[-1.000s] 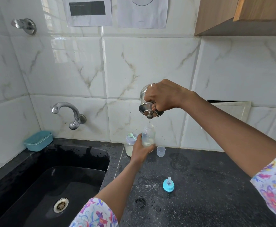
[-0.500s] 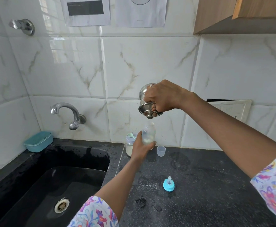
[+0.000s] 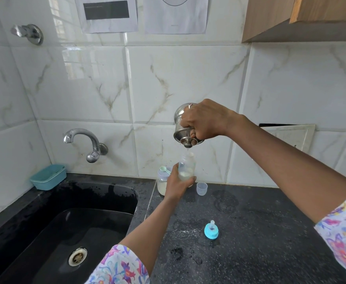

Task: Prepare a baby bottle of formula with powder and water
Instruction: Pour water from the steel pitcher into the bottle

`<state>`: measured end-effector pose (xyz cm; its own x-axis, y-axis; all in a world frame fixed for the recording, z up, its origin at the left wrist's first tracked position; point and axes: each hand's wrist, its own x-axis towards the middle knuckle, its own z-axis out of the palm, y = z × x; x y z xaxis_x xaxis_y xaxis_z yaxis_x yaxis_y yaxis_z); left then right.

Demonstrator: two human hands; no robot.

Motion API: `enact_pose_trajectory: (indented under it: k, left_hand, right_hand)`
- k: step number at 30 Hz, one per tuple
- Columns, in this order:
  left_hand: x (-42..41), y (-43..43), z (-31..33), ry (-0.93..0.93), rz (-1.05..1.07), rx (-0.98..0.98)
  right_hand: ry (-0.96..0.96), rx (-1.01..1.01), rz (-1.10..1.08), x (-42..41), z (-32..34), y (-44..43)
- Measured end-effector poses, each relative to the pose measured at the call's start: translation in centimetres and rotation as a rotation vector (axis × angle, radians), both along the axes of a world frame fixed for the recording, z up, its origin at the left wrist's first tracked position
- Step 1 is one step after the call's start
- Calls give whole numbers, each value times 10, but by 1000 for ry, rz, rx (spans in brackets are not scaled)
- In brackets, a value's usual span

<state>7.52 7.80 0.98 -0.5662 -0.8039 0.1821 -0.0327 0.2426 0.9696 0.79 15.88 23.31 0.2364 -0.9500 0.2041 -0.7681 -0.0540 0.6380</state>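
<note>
Little shifts: right hand (image 3: 205, 121) still grips the tipped steel pot (image 3: 182, 136) directly above the upright baby bottle (image 3: 186, 165), whose base the left hand (image 3: 176, 185) clasps, mouth just under the pot's lip.

**Layout of sink, tabletop and feeding items.**
The sink (image 3: 98, 193) lies left of the tabletop (image 3: 260, 232), with the tap (image 3: 86, 140) on the wall behind it and a tray (image 3: 48, 177) at its back-left corner. Along the tabletop's back, from left to right, are the jar (image 3: 162, 185) with a scoop (image 3: 165, 169) on top, the bottle (image 3: 186, 167) in the left hand (image 3: 176, 185), and a small cup (image 3: 202, 188). The vessel (image 3: 183, 128) in the right hand (image 3: 205, 121) is directly above the bottle. The teat cap (image 3: 211, 230) lies nearer the front.
</note>
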Motion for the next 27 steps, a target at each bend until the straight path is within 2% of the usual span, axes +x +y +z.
enact_pose_trajectory:
  k: [27]
  left_hand:
    - [0,2,1,17,12,9]
  right_hand:
    - [47,17,6,3,-1,2]
